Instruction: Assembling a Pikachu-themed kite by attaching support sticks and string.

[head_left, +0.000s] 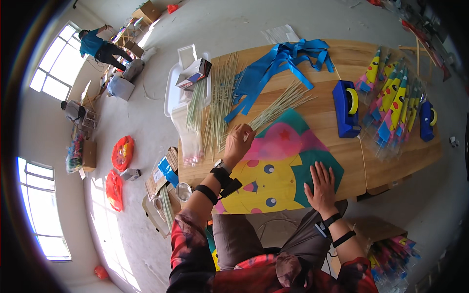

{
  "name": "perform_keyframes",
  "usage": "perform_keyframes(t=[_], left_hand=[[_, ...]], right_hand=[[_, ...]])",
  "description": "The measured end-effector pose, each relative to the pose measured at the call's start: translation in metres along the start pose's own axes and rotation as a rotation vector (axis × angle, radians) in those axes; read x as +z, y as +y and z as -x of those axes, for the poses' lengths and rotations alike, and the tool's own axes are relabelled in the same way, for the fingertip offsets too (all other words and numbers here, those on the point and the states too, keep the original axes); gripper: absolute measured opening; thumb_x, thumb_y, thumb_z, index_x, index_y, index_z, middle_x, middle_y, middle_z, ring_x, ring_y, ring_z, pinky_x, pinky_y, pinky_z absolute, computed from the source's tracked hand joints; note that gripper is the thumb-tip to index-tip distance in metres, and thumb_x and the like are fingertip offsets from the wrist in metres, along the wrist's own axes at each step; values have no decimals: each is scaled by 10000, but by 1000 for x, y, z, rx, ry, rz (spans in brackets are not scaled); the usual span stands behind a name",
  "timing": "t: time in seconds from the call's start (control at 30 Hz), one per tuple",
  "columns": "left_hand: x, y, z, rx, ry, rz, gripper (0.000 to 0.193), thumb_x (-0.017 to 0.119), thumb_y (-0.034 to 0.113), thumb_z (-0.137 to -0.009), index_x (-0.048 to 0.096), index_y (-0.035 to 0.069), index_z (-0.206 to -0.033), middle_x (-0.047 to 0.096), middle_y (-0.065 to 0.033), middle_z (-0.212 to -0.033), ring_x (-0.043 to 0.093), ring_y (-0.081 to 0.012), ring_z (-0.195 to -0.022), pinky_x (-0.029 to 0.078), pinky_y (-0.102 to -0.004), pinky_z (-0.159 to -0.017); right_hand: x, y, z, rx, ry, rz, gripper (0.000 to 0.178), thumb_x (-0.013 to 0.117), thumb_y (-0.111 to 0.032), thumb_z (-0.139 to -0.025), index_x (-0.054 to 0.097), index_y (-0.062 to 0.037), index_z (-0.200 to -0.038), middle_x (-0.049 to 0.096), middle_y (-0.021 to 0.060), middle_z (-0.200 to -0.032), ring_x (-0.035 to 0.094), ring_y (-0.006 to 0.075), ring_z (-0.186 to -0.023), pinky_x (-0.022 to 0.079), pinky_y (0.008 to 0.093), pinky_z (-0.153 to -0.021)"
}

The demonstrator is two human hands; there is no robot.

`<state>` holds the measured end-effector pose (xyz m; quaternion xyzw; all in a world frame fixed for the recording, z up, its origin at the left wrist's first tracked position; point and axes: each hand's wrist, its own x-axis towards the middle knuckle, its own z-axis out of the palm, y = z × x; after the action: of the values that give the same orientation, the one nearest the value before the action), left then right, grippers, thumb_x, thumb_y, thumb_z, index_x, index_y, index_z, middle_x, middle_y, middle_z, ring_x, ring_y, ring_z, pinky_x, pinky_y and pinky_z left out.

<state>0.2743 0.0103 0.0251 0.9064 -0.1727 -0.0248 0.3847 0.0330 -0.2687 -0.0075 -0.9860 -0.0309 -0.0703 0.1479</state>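
A thin printed sheet [278, 171] with a yellow cartoon face, a pink band and teal corners lies on the table in front of me, its near edge over my lap. My right hand [321, 188] rests flat on its teal right corner, fingers stretched out. At the sheet's upper left edge, my left hand [238, 144] is closed, fingertips pinched together. What it pinches is too small to make out. Just beyond those fingertips lies a loose bundle of thin pale sticks [281, 104]. More thin sticks [222, 97] are spread to the left of it.
Blue fabric strips [288, 53] lie at the table's [317, 107] far side. A blue tape dispenser [346, 110] stands right, beside a pile of folded printed pieces [391, 100] and a second dispenser [427, 121]. A white tray [173, 90] sits far left. Another person [100, 46] stands across the room.
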Motion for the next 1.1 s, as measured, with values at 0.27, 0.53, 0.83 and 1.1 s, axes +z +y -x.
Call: perform_keyframes(t=[0.27, 0.53, 0.83, 1.1], left_hand=[[7, -1, -46, 36, -169, -527, 480, 788, 228, -748, 618, -32, -1113, 630, -254, -1107, 628, -414, -1075, 509, -473, -935], [10, 4, -46, 28, -262, -455, 576, 882, 334, -683, 619, -63, -1007, 610, -287, -1134, 657, -420, -1038, 547, -468, -909], [14, -8, -49, 29, -232, -466, 483, 867, 246, -701, 620, -36, -1005, 633, -268, -1084, 663, -434, -1010, 550, -481, -876], [47, -2, -60, 168, -141, -557, 147, 653, 53, -819, 625, -2, -952, 676, -237, -952, 697, -426, -897, 566, -501, -799]], right_hand=[[-1, 0, -1, 18, -18, -8, 655, 574, -363, -999, 398, -38, -1540, 384, 164, -1613, 324, 313, -1521, 182, 560, -1261], [2, 3, 0, 7, -12, -53, 659, 572, -333, -997, 382, -21, -1546, 368, 186, -1616, 322, 338, -1518, 182, 571, -1254], [-2, 2, -2, 18, 1, -31, 645, 582, -360, -990, 424, -22, -1516, 402, 176, -1599, 344, 311, -1512, 193, 561, -1254], [-4, 2, -3, 15, -5, -43, 649, 583, -360, -987, 423, -16, -1513, 400, 184, -1600, 347, 316, -1511, 195, 563, -1252]])
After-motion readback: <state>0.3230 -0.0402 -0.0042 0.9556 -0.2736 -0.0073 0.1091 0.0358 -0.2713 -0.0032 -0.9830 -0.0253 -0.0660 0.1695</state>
